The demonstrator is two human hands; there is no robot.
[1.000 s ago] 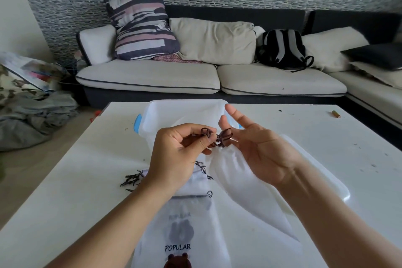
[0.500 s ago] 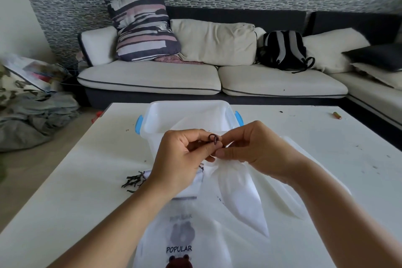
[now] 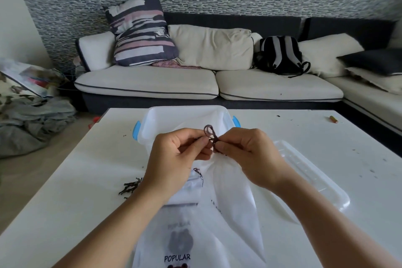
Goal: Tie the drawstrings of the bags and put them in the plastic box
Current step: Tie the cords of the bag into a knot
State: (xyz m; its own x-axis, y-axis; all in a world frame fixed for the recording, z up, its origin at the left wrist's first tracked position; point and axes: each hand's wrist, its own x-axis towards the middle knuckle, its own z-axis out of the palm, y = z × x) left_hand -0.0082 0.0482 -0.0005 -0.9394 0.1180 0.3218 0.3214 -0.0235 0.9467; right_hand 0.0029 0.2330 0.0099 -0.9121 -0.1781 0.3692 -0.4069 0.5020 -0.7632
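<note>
The person's left hand (image 3: 176, 159) and right hand (image 3: 250, 156) meet above the white table (image 3: 65, 180). The fingers of both hands are curled, and thumb and forefinger of each pinch the dark brown drawstring (image 3: 210, 135), which makes a small loop standing up between them. Under this knot hangs the translucent white drawstring bag (image 3: 230, 198), held up by its gathered neck. At 12 o'clock from the hands, just behind them, stands the clear plastic box with blue latches (image 3: 152, 119). At 3 o'clock its clear lid (image 3: 315, 180) lies flat. At 6 o'clock lies a second white bag printed "POPULAR" (image 3: 180, 246).
</note>
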